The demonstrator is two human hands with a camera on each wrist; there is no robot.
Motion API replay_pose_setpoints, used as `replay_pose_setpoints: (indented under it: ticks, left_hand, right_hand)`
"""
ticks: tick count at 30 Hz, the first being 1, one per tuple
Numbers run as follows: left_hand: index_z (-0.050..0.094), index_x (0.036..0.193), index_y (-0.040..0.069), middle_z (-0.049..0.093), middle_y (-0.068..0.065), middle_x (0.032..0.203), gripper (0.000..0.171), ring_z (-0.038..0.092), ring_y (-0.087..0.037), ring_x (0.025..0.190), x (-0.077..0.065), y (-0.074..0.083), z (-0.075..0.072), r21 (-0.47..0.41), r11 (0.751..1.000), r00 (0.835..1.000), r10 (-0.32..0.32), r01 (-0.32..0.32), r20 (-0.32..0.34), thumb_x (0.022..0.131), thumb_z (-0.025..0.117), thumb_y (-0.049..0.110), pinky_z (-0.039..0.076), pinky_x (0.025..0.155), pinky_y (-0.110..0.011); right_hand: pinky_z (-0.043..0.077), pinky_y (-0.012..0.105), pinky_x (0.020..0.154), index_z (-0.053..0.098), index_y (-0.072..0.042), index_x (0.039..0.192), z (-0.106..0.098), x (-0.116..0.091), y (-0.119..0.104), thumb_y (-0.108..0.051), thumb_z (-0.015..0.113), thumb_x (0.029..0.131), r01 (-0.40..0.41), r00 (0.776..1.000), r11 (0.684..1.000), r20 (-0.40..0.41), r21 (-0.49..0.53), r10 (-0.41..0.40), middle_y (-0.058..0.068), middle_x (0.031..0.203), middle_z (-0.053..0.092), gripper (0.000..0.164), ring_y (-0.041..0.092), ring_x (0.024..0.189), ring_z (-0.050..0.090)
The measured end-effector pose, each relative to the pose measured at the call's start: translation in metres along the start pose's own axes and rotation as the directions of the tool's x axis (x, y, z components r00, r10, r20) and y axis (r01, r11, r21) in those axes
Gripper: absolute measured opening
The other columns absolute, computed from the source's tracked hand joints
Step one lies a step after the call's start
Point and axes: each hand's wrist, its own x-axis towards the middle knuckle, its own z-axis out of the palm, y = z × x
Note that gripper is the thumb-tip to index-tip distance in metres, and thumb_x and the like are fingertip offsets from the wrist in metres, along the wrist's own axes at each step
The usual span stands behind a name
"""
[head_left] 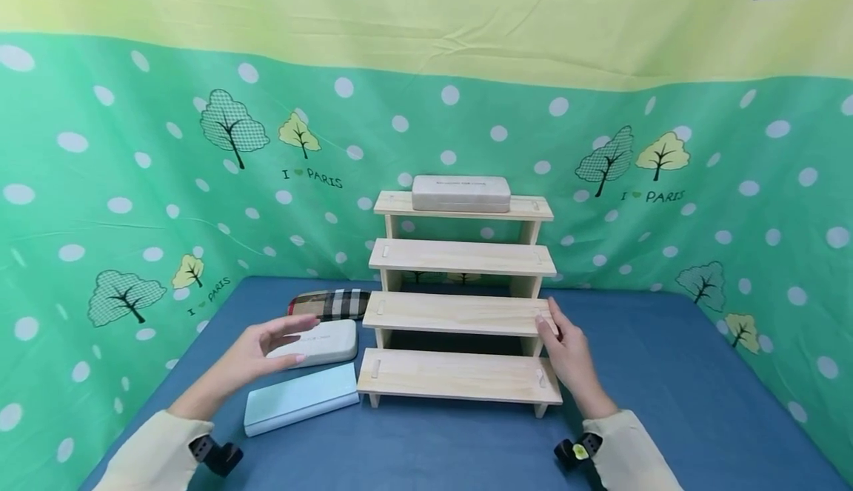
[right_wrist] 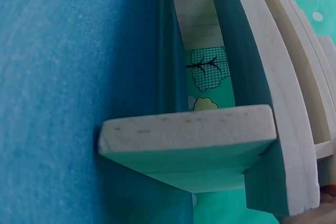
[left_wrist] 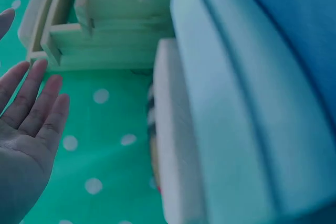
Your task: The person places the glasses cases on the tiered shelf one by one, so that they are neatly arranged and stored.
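Observation:
A four-tier wooden step rack [head_left: 460, 376] stands on the blue table. On its top tier lies a pale grey glasses case [head_left: 461, 193]. My right hand [head_left: 573, 365] grips the right end of the second tier from the bottom, thumb on top; in the right wrist view only a bit of it shows at the lower right corner. My left hand [head_left: 266, 344] hovers with fingers spread over a white glasses case [head_left: 329, 344], partly covering it, and holds nothing. Nearer me lies a light blue case [head_left: 300, 398]; behind the white one is a plaid case [head_left: 346, 304].
The three cases lie in a row just left of the rack. Behind the blue tabletop [head_left: 666, 387] hangs a green and yellow curtain [head_left: 453, 128] with dots and trees. A dark camera [head_left: 223, 458] is strapped to the left wrist, another [head_left: 573, 452] to the right.

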Motion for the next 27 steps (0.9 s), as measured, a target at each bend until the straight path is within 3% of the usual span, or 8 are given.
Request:
replay_pose_setpoints:
  ticks: [9,19,23,27]
  left_hand:
    - [0.05,0.131,-0.003,0.054,-0.02,0.129,0.05,0.05,0.007,0.112,-0.025,-0.017,-0.004,-0.009,0.988,0.987,-0.156,0.156,-0.023,0.087,0.067,0.012,0.043,0.093,-0.02]
    - [0.051,0.128,-0.007,0.054,-0.023,0.128,0.045,0.051,0.008,0.109,-0.035,-0.036,-0.007,-0.046,0.97,0.971,-0.238,0.237,-0.015,0.088,0.065,0.01,0.044,0.092,-0.023]
    - [0.049,0.131,-0.005,0.051,-0.025,0.132,0.047,0.052,0.006,0.11,-0.04,-0.041,-0.011,-0.082,0.948,0.951,-0.307,0.307,0.012,0.089,0.064,0.012,0.044,0.092,-0.022]
    - [0.046,0.133,-0.007,0.047,-0.026,0.135,0.051,0.052,0.004,0.11,-0.046,-0.043,-0.014,-0.127,0.912,0.921,-0.383,0.389,0.069,0.09,0.062,0.014,0.042,0.09,-0.018]
  right_hand:
    - [0.037,0.049,0.099,0.024,0.001,0.147,0.0,0.0,0.001,-0.033,0.044,0.1,0.016,1.0,1.0,-0.013,-0.002,-0.016,0.024,0.147,0.03,0.061,0.036,0.133,0.033]
    - [0.036,0.05,0.1,0.024,0.0,0.147,0.002,0.0,0.001,-0.032,0.044,0.1,0.012,1.0,1.0,-0.016,-0.013,-0.012,0.024,0.147,0.031,0.061,0.037,0.133,0.033]
    - [0.036,0.049,0.1,0.025,0.0,0.147,0.001,0.0,0.0,-0.032,0.045,0.1,0.009,1.0,1.0,-0.018,-0.012,-0.01,0.024,0.147,0.031,0.06,0.037,0.133,0.033]
    - [0.036,0.049,0.1,0.025,0.0,0.147,0.001,-0.001,0.0,-0.032,0.045,0.1,0.014,1.0,1.0,-0.024,-0.016,-0.014,0.024,0.146,0.032,0.06,0.037,0.133,0.034]
